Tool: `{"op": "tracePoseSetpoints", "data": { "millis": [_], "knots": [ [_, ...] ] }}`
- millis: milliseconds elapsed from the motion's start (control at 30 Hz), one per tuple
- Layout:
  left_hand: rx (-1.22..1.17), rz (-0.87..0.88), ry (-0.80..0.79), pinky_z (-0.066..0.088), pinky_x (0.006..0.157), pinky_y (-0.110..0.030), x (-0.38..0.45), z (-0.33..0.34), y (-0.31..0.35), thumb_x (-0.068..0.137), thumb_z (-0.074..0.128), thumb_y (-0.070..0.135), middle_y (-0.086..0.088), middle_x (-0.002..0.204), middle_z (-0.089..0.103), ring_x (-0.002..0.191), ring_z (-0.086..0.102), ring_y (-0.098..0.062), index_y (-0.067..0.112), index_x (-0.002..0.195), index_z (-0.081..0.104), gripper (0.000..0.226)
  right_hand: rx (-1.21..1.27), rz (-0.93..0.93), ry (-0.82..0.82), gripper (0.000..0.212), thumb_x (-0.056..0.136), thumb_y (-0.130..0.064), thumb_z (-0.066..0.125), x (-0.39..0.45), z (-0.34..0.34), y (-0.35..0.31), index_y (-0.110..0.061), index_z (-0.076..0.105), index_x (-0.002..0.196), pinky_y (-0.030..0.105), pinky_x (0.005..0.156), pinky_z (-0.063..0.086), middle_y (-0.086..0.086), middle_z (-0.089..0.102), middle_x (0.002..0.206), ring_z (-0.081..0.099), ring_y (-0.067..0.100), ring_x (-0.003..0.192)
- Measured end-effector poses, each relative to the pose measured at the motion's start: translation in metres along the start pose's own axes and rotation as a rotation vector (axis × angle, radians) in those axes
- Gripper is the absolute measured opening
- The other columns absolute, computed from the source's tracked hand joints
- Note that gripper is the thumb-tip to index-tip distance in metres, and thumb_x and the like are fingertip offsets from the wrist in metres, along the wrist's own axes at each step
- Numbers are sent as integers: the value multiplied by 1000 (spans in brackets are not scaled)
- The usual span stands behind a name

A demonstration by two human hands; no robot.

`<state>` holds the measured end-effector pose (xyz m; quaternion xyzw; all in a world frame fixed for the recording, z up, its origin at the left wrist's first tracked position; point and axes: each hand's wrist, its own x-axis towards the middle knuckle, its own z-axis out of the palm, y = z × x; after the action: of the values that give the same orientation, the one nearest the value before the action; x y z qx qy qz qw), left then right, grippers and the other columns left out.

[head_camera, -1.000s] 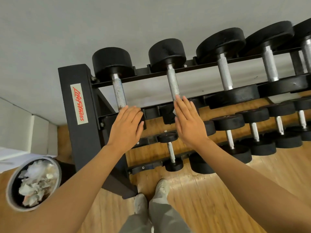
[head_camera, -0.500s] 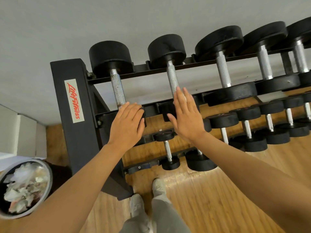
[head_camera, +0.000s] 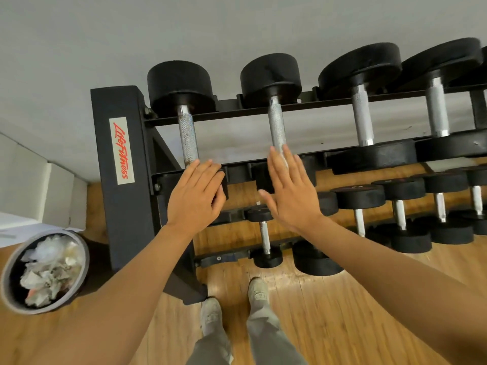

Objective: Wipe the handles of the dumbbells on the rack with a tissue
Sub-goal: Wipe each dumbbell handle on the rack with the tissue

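A black dumbbell rack [head_camera: 118, 154] holds several black dumbbells with knurled steel handles on its top rail. My left hand [head_camera: 193, 196] lies flat with straight fingers over the near head of the leftmost dumbbell, just below its handle [head_camera: 187, 139]. My right hand [head_camera: 290, 191] is flat and spread over the near head of the second dumbbell, its fingertips overlapping the bottom of that handle [head_camera: 277, 125]. No tissue shows in either hand.
A round grey bin [head_camera: 43, 272] full of crumpled tissues stands on the wood floor at the lower left. Lower rails carry smaller dumbbells [head_camera: 263, 234]. More large dumbbells [head_camera: 362, 114] fill the top rail to the right. My feet [head_camera: 232, 304] stand by the rack's base.
Both hands have stayed flat on the near heads of the two left dumbbells. The camera view shifted slightly, and the right hand's fingers spread a little wider.
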<state>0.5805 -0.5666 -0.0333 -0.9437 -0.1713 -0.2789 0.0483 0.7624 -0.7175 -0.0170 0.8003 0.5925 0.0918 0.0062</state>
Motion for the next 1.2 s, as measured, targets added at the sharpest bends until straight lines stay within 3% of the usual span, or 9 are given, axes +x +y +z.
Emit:
{"op": "tracePoseSetpoints", "data": {
  "millis": [133, 200, 367, 500, 700, 800, 933, 1067, 1200],
  "knots": [
    [10, 1, 8, 39, 112, -48, -1, 1, -1, 100, 42, 19, -16, 124, 67, 122, 60, -31, 0, 117, 68, 37, -158, -356, -53, 66, 103, -48, 19, -1, -3, 27, -5, 18, 153, 41, 122, 5, 11, 14, 162, 5, 28, 150],
    [5, 0, 6, 40, 112, -48, -1, 1, -1, 101, 41, 20, -16, 124, 67, 122, 60, -31, 0, 118, 69, 38, -96, -365, -32, 62, 104, -45, 22, -5, -5, 39, -8, 19, 154, 41, 122, 9, 10, 14, 162, 6, 26, 150],
    [17, 6, 19, 40, 112, -47, -1, 4, -1, 99, 44, 20, -16, 123, 68, 119, 62, -31, 1, 117, 70, 36, 132, -13, 51, 64, 103, -43, 29, -13, -10, 23, -4, 23, 153, 46, 121, 14, 12, 16, 161, 8, 29, 150],
    [25, 15, 32, 40, 113, -46, -1, 3, -2, 98, 47, 18, -16, 122, 68, 118, 62, -30, 1, 116, 70, 34, -91, -328, -90, 65, 102, -46, 19, -2, 1, -2, -2, 59, 130, 41, 122, 1, 11, 31, 156, 13, 29, 149],
    [26, 2, 27, 42, 110, -46, -2, 4, -2, 96, 50, 17, -15, 122, 68, 117, 63, -30, 2, 117, 69, 32, 2, -322, 39, 55, 103, -32, 29, -20, -4, 39, -6, 28, 152, 42, 121, 16, 10, 20, 161, 14, 28, 149],
    [36, 0, 18, 42, 110, -45, -2, 4, -2, 97, 47, 19, -14, 123, 67, 118, 62, -30, 3, 118, 69, 34, 25, -287, 64, 53, 103, -32, 30, -13, -2, 25, -3, 41, 145, 43, 121, 15, 11, 26, 158, 19, 29, 148],
    [37, 8, 26, 40, 110, -42, -2, 4, -2, 96, 48, 18, -14, 124, 67, 118, 62, -29, 3, 117, 69, 34, -115, -470, -62, 54, 102, -37, 28, 10, 2, 2, -9, 73, 109, 43, 121, 11, 13, 40, 151, 28, 30, 145],
    [20, 8, 40, 41, 110, -42, -3, 4, -2, 96, 50, 17, -14, 123, 68, 117, 62, -29, 2, 117, 69, 32, -147, -517, -18, 52, 103, -34, 33, -5, -2, 39, -7, 41, 146, 42, 121, 10, 11, 22, 160, 15, 28, 149],
    [18, -5, 26, 41, 110, -42, -2, 4, -1, 96, 49, 17, -14, 123, 68, 117, 62, -29, 2, 117, 69, 33, 98, -249, 71, 57, 103, -34, 32, -28, -2, 57, -4, 25, 152, 46, 120, 20, 12, 17, 161, 11, 29, 150]
  ]
}}
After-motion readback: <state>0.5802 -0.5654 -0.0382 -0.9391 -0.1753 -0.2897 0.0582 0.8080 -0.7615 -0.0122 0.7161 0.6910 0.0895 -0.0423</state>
